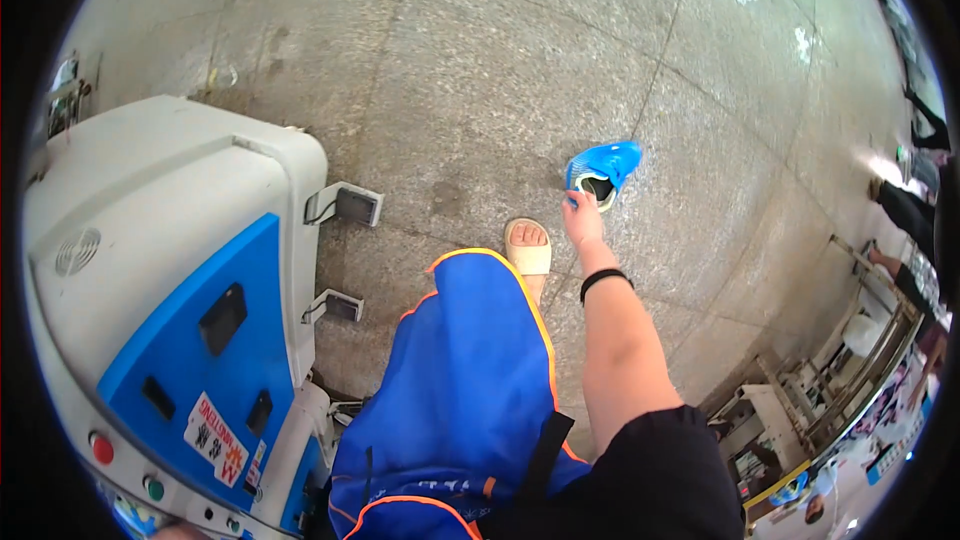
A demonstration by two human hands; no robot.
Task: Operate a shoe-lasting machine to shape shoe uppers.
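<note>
Out ahead of me, over the floor, my right hand (582, 217) pinches a blue shoe upper (610, 160) by the edge of its opening. The upper has a pale greenish collar around a dark inside, and its toe points away to the upper right. Whether a sole is attached does not show. At the lower left rim, by the machine's control panel, a small blurred patch of skin appears to be my left hand (180, 532). Its fingers are hidden.
A grey and blue machine (170, 200) with a red button (102, 447) and two jutting brackets stands on my left. I wear a blue apron (460, 350); my sandalled foot (528, 245) is below the upper. Frames and benches (770, 420) and other people are at the right.
</note>
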